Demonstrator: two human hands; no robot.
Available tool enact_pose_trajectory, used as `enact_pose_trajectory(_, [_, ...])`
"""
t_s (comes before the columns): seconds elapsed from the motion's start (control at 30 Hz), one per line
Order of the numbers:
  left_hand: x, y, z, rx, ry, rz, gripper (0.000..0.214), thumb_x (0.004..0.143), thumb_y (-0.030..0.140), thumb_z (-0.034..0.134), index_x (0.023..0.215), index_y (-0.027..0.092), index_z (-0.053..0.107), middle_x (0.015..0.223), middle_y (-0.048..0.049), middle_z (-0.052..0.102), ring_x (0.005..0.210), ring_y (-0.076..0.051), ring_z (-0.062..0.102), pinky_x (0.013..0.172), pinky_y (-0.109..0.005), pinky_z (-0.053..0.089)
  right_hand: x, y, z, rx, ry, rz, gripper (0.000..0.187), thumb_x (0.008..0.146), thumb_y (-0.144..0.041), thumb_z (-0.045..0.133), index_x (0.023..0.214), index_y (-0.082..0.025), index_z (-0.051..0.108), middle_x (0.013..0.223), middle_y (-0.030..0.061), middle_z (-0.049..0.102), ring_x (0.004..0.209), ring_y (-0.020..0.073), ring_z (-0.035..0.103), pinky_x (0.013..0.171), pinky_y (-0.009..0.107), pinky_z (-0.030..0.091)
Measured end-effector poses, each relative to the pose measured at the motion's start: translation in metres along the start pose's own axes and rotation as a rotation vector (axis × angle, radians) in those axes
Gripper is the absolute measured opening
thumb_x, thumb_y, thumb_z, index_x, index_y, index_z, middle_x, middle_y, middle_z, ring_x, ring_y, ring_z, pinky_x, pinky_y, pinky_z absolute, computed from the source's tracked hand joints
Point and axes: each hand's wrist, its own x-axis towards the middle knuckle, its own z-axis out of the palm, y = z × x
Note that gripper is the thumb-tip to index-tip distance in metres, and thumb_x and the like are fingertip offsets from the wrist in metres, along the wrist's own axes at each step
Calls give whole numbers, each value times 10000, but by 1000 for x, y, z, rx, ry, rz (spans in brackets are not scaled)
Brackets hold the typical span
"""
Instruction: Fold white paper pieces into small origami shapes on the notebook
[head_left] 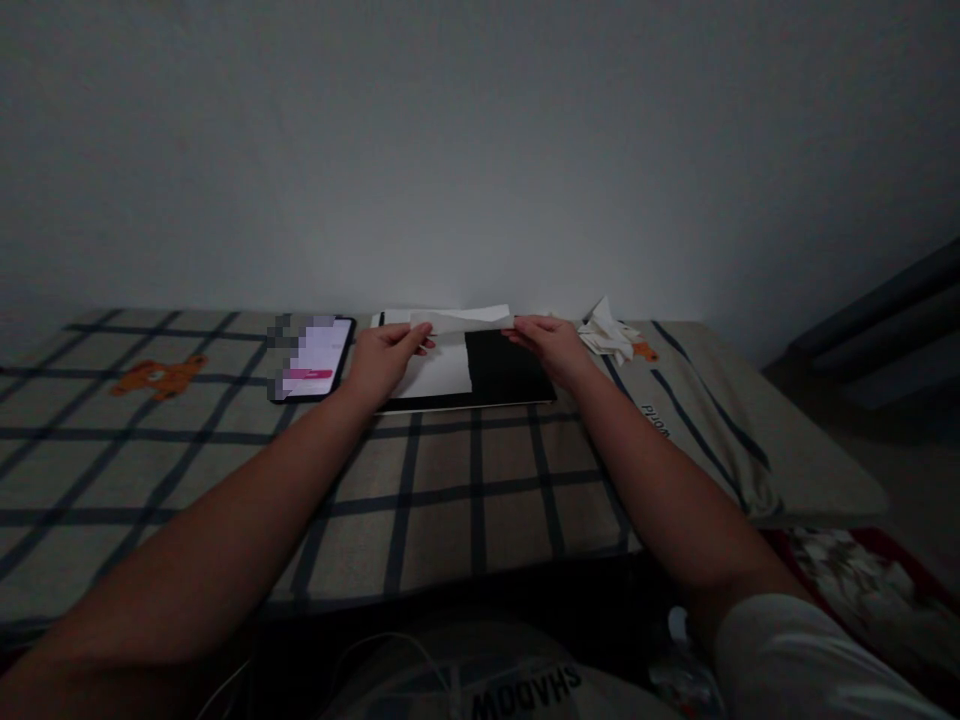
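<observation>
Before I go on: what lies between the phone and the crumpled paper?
In the head view: the left hand, the right hand, the white paper strip they hold, and below it a black sheet partly covered by white paper.

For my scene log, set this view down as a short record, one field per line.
Left hand: the left hand pinches a white paper strip near its left part
Right hand: the right hand pinches the strip's right end
Beneath: flat black panel, partly covered by white paper
Left of panel: smartphone, screen lit, partly pixelated
Right of panel: crumpled white paper
Surface: checked cloth with orange bear prints
Lighting: dim
</observation>
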Motion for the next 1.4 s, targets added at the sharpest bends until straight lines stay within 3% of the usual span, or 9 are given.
enact_pose_trajectory(0.17, [-3, -3, 8, -107, 27, -75, 348, 810, 468, 595, 796, 145, 722, 745, -56, 719, 698, -162, 646, 722, -272, 489, -1, -3, 1, 112, -4, -20, 248, 692, -404, 742, 784, -197, 642, 784, 19, 686, 813, 149, 673, 814, 314, 535])
enact_pose_trajectory(0.37, [-4, -3, 10, -90, 51, -97, 316, 801, 446, 603, 774, 154, 720, 743, -54, 729, 698, -178, 660, 699, -285, 504, -8, -5, 8, 103, -100, -29, 404, 688, -403, 743, 1028, -278, 565, 933, -8, 678, 878, 157, 676, 818, 329, 531])
enact_pose_trajectory(0.57, [-7, -3, 11, -28, 57, -31, 341, 806, 476, 598, 760, 165, 730, 736, -48, 725, 738, -187, 667, 737, -298, 505, -3, 2, 8, 14, 0, -23, 260, 661, -410, 749, 753, -191, 646, 793, 1, 652, 819, 122, 633, 872, 306, 519])
enact_pose_trajectory(0.7, [-11, -3, 17, -162, 37, -1, 417, 805, 428, 625, 1127, 167, 671, 773, -41, 723, 734, -165, 681, 765, -296, 527, -1, 2, 10, 77, 91, 5, 219, 645, -360, 760, 716, -190, 641, 761, -14, 625, 753, 98, 599, 857, 289, 523])
enact_pose_trajectory(0.8, [-13, -1, 21, -269, -17, -4, 721, 780, 345, 672, 1422, 185, 386, 738, -20, 714, 713, -152, 688, 802, -305, 536, -2, 2, 12, 112, 135, 19, 202, 652, -339, 750, 718, -192, 629, 775, -11, 629, 744, 97, 591, 837, 282, 526])
enact_pose_trajectory(0.9, [-14, 3, 22, -334, -112, -56, 901, 741, 288, 707, 1486, 160, 215, 722, -24, 716, 709, -165, 690, 811, -332, 543, 0, 3, 12, 132, 181, 27, 199, 653, -324, 737, 749, -196, 619, 806, -7, 642, 747, 99, 591, 815, 276, 528])
enact_pose_trajectory(1.07, [-17, 16, 15, -416, -395, -191, 725, 738, 316, 676, 1387, 113, 425, 824, -98, 726, 783, -214, 693, 740, -349, 558, 4, 4, 6, 140, 180, 30, 216, 633, -275, 734, 799, -212, 611, 840, -8, 644, 783, 110, 596, 766, 262, 514])
enact_pose_trajectory(1.23, [-17, 23, 12, -393, -412, -225, 540, 830, 517, 476, 1222, 168, 603, 1041, -133, 696, 846, -236, 675, 591, -298, 530, -1, -2, 9, 41, 67, 22, 209, 646, -288, 719, 809, -204, 618, 804, -10, 631, 714, 98, 570, 715, 260, 491])
enact_pose_trajectory(1.4, [-19, 27, 16, -206, -473, -206, 461, 788, 534, 563, 1060, 189, 703, 914, -105, 723, 754, -217, 655, 563, -285, 474, -12, -5, 28, -79, -97, -70, 240, 660, -331, 724, 831, -188, 634, 798, 4, 646, 684, 104, 572, 665, 264, 483])
